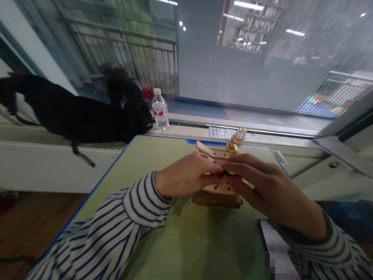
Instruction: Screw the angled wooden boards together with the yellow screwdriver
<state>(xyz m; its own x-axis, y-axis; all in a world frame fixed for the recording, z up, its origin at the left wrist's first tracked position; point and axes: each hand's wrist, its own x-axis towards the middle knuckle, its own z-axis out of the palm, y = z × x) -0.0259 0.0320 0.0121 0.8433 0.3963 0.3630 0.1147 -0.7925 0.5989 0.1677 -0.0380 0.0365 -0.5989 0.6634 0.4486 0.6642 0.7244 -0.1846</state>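
Note:
A small wooden assembly (217, 194) of stacked slats with holes stands on the green table (163, 163). My left hand (186, 175) and my right hand (259, 182) meet just above it, fingertips pinched together on a small dark and yellow part (229, 174) that is mostly hidden. Both hands have their fingers closed. A small yellow bottle (236, 140) lies tilted behind the wood. Both arms wear blue-and-white striped sleeves.
A clear water bottle (160, 109) and a black bag (87, 112) rest on the windowsill behind the table. A large window fills the back. A phone or paper (275, 245) lies at the table's right edge. A white radiator (43, 163) runs along the left.

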